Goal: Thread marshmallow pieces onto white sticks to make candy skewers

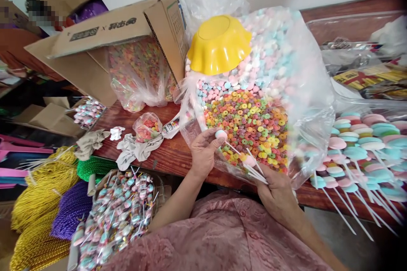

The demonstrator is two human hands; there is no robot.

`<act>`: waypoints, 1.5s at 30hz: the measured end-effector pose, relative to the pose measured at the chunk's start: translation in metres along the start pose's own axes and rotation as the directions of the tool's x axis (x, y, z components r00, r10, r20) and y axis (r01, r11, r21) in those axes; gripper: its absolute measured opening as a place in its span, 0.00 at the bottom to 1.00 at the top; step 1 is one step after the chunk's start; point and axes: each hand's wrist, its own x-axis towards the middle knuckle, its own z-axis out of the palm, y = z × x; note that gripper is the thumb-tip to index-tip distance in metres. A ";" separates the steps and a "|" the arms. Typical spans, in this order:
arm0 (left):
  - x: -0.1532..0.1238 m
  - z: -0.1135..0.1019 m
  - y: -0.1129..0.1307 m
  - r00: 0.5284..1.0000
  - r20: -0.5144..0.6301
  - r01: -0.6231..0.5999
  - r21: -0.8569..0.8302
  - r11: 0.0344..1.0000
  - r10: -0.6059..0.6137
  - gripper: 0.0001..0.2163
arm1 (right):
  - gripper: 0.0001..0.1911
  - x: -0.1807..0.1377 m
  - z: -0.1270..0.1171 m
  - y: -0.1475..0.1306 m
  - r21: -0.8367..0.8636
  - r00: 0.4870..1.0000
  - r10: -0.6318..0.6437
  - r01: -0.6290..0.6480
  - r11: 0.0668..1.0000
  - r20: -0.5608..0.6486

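My left hand [204, 152] pinches a round white-and-pink marshmallow [221, 134] between thumb and fingers. A thin white stick runs from it towards my right hand [277, 184]. That hand is closed around several white lollipop sticks [257, 174]; a pink marshmallow [249, 160] shows beside their upper ends. Just beyond both hands lie colourful gummy rings [244, 123], spread in an open clear plastic bag. Behind them is a heap of pastel marshmallows [273, 46], partly under clear plastic. An upturned yellow bowl [219, 46] rests on that heap.
Finished marshmallow lollipops [359, 152] lie stacked at the right. A cardboard box [104, 29] at the left holds a bag of gummy rings [140, 72]. Below it stand a crate of wrapped lollipops [122, 207] and coils of gold cord [44, 194]. Someone else is at far left.
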 end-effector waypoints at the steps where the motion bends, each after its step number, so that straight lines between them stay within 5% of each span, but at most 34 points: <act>1: -0.001 0.000 -0.001 0.999 -0.007 -0.031 0.023 0.999 0.032 0.17 | 0.18 0.000 0.001 -0.001 0.020 1.000 0.003 -0.003 1.000 -0.007; 5: 0.001 -0.001 -0.001 0.995 -0.016 -0.097 0.054 0.994 0.098 0.15 | 0.17 -0.001 0.005 -0.010 0.113 1.000 -0.005 0.007 0.994 -0.022; 16: 0.007 -0.004 0.006 1.000 -0.003 0.012 -0.148 0.989 -0.012 0.19 | 0.20 0.006 0.008 -0.020 0.128 0.992 -0.096 0.106 0.986 -0.084; 27: 0.003 -0.015 -0.006 0.952 0.090 -0.304 0.134 0.943 0.294 0.13 | 0.20 0.004 0.012 -0.011 0.041 0.999 -0.015 0.014 0.999 0.042; 30: 0.003 -0.021 -0.004 0.857 0.223 -0.514 0.308 0.801 0.464 0.12 | 0.20 0.004 0.013 -0.010 0.039 0.999 -0.014 0.012 0.999 0.049; 36: 0.005 -0.027 0.009 0.518 0.553 -0.848 0.435 0.303 0.652 0.16 | 0.24 0.004 0.015 -0.009 -0.002 0.997 -0.074 0.074 0.997 0.015; 42: 0.001 -0.027 0.011 0.459 0.628 -0.873 0.449 0.188 0.629 0.14 | 0.21 0.002 0.017 -0.006 0.063 0.996 -0.081 0.083 0.995 -0.039; 45: 0.003 -0.028 0.007 0.372 0.677 -0.908 0.408 0.098 0.634 0.14 | 0.21 0.001 0.018 -0.002 0.086 0.991 -0.098 0.106 0.991 -0.093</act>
